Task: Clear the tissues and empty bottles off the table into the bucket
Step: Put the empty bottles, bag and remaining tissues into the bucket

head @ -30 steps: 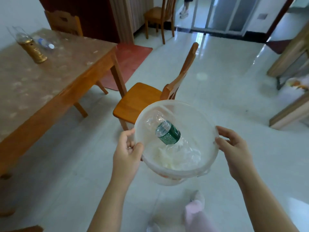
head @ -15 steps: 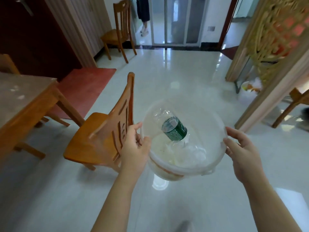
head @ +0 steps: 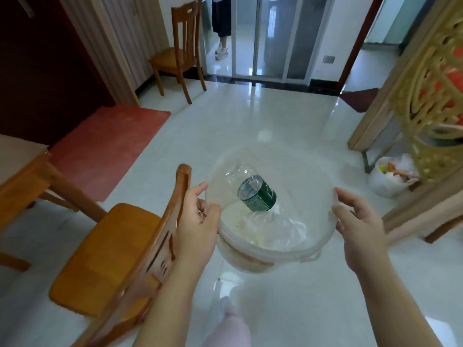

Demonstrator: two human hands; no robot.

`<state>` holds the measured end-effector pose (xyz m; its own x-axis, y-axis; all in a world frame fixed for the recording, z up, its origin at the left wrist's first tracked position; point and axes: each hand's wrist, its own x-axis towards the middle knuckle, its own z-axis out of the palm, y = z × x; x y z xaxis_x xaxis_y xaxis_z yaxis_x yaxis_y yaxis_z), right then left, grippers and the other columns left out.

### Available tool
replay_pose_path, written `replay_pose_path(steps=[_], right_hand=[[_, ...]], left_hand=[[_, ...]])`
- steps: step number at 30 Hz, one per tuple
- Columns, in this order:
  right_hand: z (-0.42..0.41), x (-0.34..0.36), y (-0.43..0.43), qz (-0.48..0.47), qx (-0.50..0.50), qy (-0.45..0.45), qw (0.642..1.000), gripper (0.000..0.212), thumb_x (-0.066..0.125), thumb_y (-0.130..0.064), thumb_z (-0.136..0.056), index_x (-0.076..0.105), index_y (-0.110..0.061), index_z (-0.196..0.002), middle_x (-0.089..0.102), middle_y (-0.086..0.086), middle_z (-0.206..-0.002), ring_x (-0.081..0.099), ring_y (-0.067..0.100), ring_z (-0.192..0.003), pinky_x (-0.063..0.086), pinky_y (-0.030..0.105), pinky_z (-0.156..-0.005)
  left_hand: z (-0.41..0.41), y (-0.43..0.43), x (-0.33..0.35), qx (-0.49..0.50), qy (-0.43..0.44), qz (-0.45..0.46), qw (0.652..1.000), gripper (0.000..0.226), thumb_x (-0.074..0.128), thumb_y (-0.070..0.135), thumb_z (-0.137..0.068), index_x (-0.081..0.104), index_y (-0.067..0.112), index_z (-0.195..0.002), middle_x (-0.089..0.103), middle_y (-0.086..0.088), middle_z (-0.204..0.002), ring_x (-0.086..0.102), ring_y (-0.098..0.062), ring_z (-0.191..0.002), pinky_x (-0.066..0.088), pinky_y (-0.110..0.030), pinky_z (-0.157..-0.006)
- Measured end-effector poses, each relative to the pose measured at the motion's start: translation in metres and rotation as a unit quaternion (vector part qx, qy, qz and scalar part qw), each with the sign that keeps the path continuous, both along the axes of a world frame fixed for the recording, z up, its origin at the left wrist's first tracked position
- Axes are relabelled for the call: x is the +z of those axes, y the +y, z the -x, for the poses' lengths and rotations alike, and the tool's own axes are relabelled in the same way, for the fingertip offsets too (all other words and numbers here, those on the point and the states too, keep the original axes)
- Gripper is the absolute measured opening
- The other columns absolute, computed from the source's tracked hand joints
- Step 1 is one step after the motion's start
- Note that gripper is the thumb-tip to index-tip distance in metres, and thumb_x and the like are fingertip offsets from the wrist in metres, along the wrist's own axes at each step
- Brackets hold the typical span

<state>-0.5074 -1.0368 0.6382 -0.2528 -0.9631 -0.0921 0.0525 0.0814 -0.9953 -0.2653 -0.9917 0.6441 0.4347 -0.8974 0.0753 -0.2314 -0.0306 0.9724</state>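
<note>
Bottle [head: 258, 195] inside bucket [head: 308, 181] in left hand [head: 198, 221]

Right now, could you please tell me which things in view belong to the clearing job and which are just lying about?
Part of the job: bucket, held at its rim by the left hand, right hand against its side; bottle and tissues inside it; table corner.
Just there: near chair, far chair, red mat, full rubbish bag, person by the door.

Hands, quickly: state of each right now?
Left hand: grips the bucket rim.
Right hand: open, fingers spread against the bucket's other side.
</note>
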Motion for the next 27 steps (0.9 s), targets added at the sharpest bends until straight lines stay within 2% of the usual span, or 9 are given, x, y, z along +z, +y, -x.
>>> replay_pose_path(steps=[2, 5, 9, 11, 14, 16, 20, 24, 27], right_hand=[[-0.019, 0.007, -0.048, 0.001, 0.002, 0.003, 1.0, 0.031, 0.054, -0.01, -0.077, 0.066, -0.031, -0.096, 0.066, -0.004, -0.109, 0.062, 0.019, -0.089, 0.048, 0.031, -0.072], [-0.05, 0.017, -0.112, 0.015, 0.002, 0.003, 1.0, 0.03, 0.055, -0.014, -0.073, 0.066, -0.032, -0.094, 0.069, -0.006, -0.103, 0.062, 0.016, -0.081, 0.049, 0.031, -0.07], [-0.082, 0.022, -0.186, 0.028, 0.015, -0.009, 0.999, 0.031, 0.055, -0.01, -0.074, 0.067, -0.033, -0.091, 0.07, -0.01, -0.092, 0.061, 0.015, -0.076, 0.05, 0.025, -0.063], [-0.096, 0.021, -0.223, 0.027, 0.024, -0.015, 0.999, 0.035, 0.053, -0.003, -0.078, 0.067, -0.034, -0.088, 0.071, -0.01, -0.092, 0.061, 0.014, -0.077, 0.05, 0.022, -0.061], [-0.121, 0.015, -0.282, 0.021, 0.062, -0.02, 0.998, 0.033, 0.053, -0.003, -0.081, 0.066, -0.03, -0.096, 0.067, 0.002, -0.107, 0.06, 0.018, -0.083, 0.047, 0.028, -0.069], [-0.138, 0.01, -0.324, 0.019, 0.094, -0.016, 0.995, 0.033, 0.053, -0.003, -0.082, 0.064, -0.024, -0.104, 0.067, 0.002, -0.108, 0.06, 0.015, -0.082, 0.048, 0.026, -0.069], [-0.173, 0.007, -0.411, 0.021, 0.155, 0.012, 0.988, 0.035, 0.052, -0.002, -0.082, 0.063, -0.02, -0.111, 0.067, -0.013, -0.09, 0.06, -0.005, -0.064, 0.047, 0.017, -0.062], [-0.209, 0.02, -0.491, 0.031, 0.221, 0.03, 0.974, 0.032, 0.055, -0.003, -0.081, 0.064, -0.023, -0.105, 0.066, -0.01, -0.078, 0.059, -0.005, -0.057, 0.046, 0.009, -0.054], [-0.246, 0.03, -0.54, 0.037, 0.267, 0.036, 0.962, 0.031, 0.055, -0.002, -0.081, 0.064, -0.018, -0.106, 0.065, -0.009, -0.079, 0.059, -0.006, -0.058, 0.045, 0.006, -0.052]], left_hand=[[-0.02, -0.046, 0.005, -0.007, 0.001, 0.009, 1.0, 0.034, 0.051, 0.022, -0.085, 0.048, 0.049, -0.104, 0.051, -0.008, -0.077, 0.051, -0.014, -0.062, 0.048, -0.036, -0.058], [-0.049, -0.111, 0.02, -0.008, -0.003, 0.025, 1.0, 0.035, 0.048, 0.027, -0.082, 0.046, 0.056, -0.101, 0.043, 0.004, -0.071, 0.047, -0.009, -0.058, 0.045, -0.025, -0.056], [-0.075, -0.177, 0.026, 0.001, -0.02, 0.031, 0.999, 0.039, 0.047, 0.024, -0.085, 0.043, 0.059, -0.1, 0.041, 0.009, -0.069, 0.046, -0.008, -0.057, 0.045, -0.024, -0.057], [-0.089, -0.204, 0.023, 0.014, -0.014, 0.021, 1.0, 0.039, 0.047, 0.02, -0.088, 0.043, 0.055, -0.103, 0.042, 0.005, -0.071, 0.047, -0.009, -0.058, 0.048, -0.031, -0.06], [-0.11, -0.247, 0.017, 0.054, -0.001, 0.004, 0.999, 0.038, 0.048, 0.017, -0.089, 0.044, 0.051, -0.104, 0.044, -0.002, -0.075, 0.048, -0.009, -0.057, 0.05, -0.04, -0.063], [-0.123, -0.275, 0.012, 0.092, 0.005, 0.003, 0.996, 0.039, 0.048, 0.014, -0.089, 0.044, 0.05, -0.103, 0.044, -0.002, -0.074, 0.049, -0.007, -0.055, 0.049, -0.035, -0.06], [-0.15, -0.337, 0.01, 0.169, 0.017, 0.003, 0.985, 0.041, 0.049, 0.006, -0.085, 0.049, 0.043, -0.102, 0.045, -0.005, -0.07, 0.05, -0.005, -0.05, 0.046, -0.025, -0.056], [-0.176, -0.39, 0.02, 0.234, 0.02, -0.008, 0.972, 0.036, 0.05, 0.001, -0.084, 0.052, 0.021, -0.115, 0.052, -0.019, -0.074, 0.055, -0.008, -0.051, 0.049, -0.021, -0.052], [-0.194, -0.418, 0.031, 0.275, 0.017, -0.012, 0.961, 0.035, 0.051, 0.001, -0.085, 0.052, 0.017, -0.116, 0.054, -0.028, -0.077, 0.056, -0.009, -0.051, 0.048, -0.019, -0.049]])
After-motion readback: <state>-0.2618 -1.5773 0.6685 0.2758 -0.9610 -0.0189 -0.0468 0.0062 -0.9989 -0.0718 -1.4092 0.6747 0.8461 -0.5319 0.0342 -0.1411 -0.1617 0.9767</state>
